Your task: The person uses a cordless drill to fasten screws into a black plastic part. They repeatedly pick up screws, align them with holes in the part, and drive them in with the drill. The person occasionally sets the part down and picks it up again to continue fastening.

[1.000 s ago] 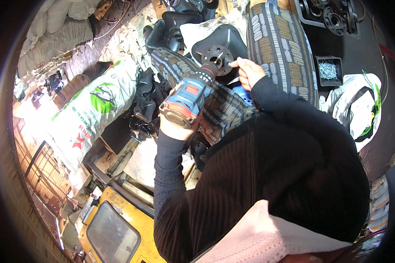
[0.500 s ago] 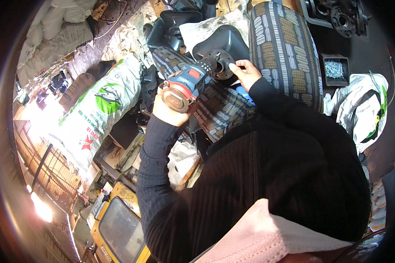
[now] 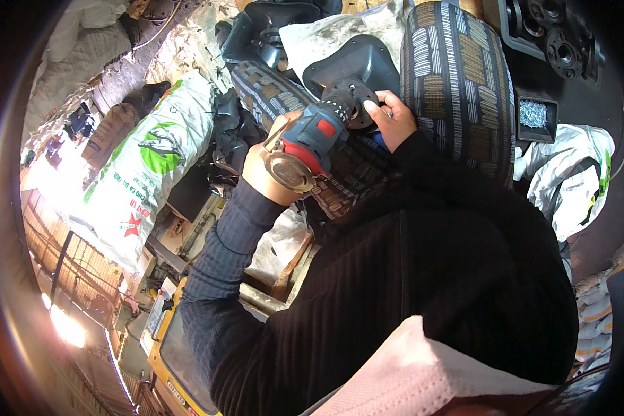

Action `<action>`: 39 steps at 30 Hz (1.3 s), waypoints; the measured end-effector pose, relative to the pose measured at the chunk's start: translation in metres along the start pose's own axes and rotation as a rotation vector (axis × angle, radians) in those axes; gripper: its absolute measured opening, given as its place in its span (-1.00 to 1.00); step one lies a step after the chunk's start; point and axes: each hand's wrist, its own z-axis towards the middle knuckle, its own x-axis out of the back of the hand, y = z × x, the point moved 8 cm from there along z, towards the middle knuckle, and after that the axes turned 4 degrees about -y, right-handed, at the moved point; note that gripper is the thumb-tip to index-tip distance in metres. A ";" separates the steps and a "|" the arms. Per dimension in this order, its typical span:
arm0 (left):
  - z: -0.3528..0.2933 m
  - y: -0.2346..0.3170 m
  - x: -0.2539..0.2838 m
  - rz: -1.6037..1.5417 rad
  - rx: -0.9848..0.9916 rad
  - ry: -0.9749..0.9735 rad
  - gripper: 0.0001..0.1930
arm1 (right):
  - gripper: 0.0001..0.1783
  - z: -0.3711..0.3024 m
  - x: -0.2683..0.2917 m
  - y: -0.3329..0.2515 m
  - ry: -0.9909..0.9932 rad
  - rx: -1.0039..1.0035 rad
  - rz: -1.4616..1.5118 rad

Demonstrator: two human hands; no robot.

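Wrapped around a blue-grey and red cordless drill [image 3: 310,141], my left hand [image 3: 262,175] points its chuck at a round black flange [image 3: 360,116]. The chuck covers part of the flange, so I cannot tell whether the bit touches a screw. The flange sits at the near end of a black flared plastic part [image 3: 362,59], which rests over my patterned lap. My right hand [image 3: 396,123] grips the flange's right edge with thumb and fingers.
At the right stand a black tray of small screws [image 3: 534,116] and a bin of round black flanges [image 3: 561,52]. More black plastic parts [image 3: 267,31] lie beyond my left knee. White sacks [image 3: 149,163] lie at the left, above a yellow-framed machine [image 3: 180,360].
My left hand has brought the drill slightly right, with its chuck now overlapping the flange. My left elbow has swung outward to the left. My right hand stays at the flange.
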 end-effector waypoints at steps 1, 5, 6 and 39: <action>0.001 -0.001 -0.002 0.024 -0.008 -0.021 -0.54 | -0.83 -0.001 -0.001 -0.005 -0.015 0.066 0.022; -0.003 -0.007 -0.001 -0.084 -0.055 0.056 -0.62 | -0.81 -0.001 0.001 -0.001 0.006 0.105 0.059; -0.005 -0.004 0.005 -0.020 -0.097 0.153 -0.64 | -0.81 -0.003 -0.001 -0.006 -0.029 0.194 0.090; -0.175 -0.259 -0.303 -0.816 0.908 0.707 -0.55 | -0.51 0.259 0.061 -0.202 0.439 0.131 -2.246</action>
